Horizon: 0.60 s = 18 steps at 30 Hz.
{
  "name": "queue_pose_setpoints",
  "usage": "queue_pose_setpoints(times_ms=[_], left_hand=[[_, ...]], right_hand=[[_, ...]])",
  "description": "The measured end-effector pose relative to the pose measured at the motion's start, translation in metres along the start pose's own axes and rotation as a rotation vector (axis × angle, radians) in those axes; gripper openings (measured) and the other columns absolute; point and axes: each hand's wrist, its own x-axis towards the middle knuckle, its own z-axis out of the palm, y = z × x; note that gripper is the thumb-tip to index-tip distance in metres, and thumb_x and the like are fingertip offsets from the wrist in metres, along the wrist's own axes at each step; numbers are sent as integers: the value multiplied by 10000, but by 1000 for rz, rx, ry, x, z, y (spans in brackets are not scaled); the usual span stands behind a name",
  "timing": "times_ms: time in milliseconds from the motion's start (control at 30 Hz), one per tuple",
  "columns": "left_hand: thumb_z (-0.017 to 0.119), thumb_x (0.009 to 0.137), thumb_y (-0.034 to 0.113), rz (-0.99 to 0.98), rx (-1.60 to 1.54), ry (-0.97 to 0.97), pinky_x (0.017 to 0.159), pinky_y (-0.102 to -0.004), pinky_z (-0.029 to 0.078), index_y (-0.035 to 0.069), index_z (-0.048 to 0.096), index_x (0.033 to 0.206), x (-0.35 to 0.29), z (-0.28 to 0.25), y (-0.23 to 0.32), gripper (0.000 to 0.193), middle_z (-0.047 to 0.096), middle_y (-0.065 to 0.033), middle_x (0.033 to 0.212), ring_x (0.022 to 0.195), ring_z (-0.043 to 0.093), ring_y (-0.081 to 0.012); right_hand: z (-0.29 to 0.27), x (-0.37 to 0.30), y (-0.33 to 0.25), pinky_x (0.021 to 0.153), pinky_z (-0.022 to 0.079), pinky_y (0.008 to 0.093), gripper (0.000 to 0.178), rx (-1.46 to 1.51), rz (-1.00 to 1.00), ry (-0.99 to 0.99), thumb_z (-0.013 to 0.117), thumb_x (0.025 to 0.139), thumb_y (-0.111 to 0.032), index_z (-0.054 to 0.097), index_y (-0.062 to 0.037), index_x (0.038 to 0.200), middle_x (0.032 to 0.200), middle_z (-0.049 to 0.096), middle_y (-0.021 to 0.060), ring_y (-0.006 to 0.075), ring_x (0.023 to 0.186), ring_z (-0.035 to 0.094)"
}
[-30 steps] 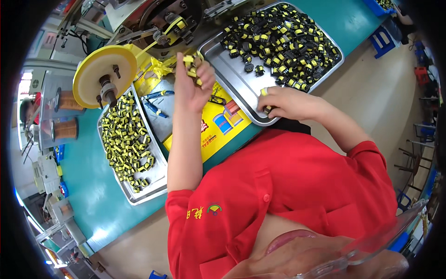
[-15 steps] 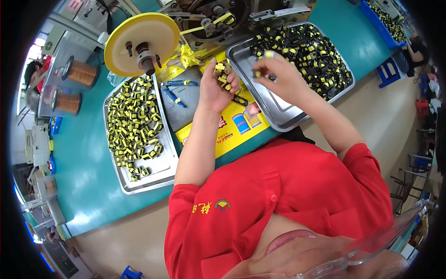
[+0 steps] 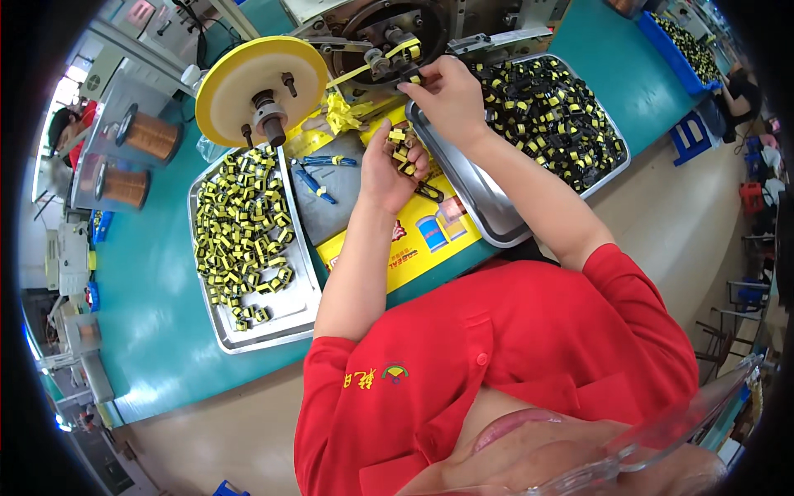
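Note:
My left hand (image 3: 387,175) is cupped, palm up, around several small yellow-taped coils (image 3: 403,149). At the front of the taping machine (image 3: 372,62), my right hand (image 3: 451,103) pinches a small black-and-yellow coil (image 3: 414,76) between thumb and fingertips, close to the machine's spindle. Yellow tape runs from a large tape roll (image 3: 240,91) to the machine's rollers. To the right, under my right forearm, a metal tray (image 3: 488,211) holds a heap of black-and-yellow coils (image 3: 550,124). Another metal tray (image 3: 285,318) on the left holds many yellow-wrapped coils (image 3: 244,223).
Blue-handled snips (image 3: 314,186) lie on a grey plate beside crumpled yellow tape (image 3: 341,112). A yellow printed sheet (image 3: 413,248) covers the table before me. Copper wire spools (image 3: 149,132) stand at left; a blue bin (image 3: 682,50) of coils sits far right, near another person.
My right hand has moved left and away from me, from above the right tray to the machine's spindle, with a coil in its fingers. The left hand still cups its coils.

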Motion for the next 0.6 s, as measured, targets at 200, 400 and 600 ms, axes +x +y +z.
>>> queue_pose_setpoints(times_ms=[200,400,600], left_hand=[[402,909,392,-8,-29,-17,498,-287,335,64,515,881,0,0,0,348,472,-58,679,571,438,-177],[369,920,334,101,158,-1,408,-234,326,52,510,1048,-3,10,0,340,574,-113,865,570,445,-169],[384,939,261,22,-102,-204,442,-225,407,51,514,1140,-1,1,-3,318,591,-141,985,669,538,-192]], right_hand=[[-30,3,-7,645,508,290,432,-154,-116,-158,765,674,-319,552,-11,889,808,589,83,181,713,628],[-120,-49,10,728,420,349,483,-859,-263,-595,722,626,-452,580,-39,832,790,570,76,246,783,568],[-131,-69,24,756,416,346,273,-694,-395,-685,667,723,-239,610,-62,923,848,560,66,236,853,559]])
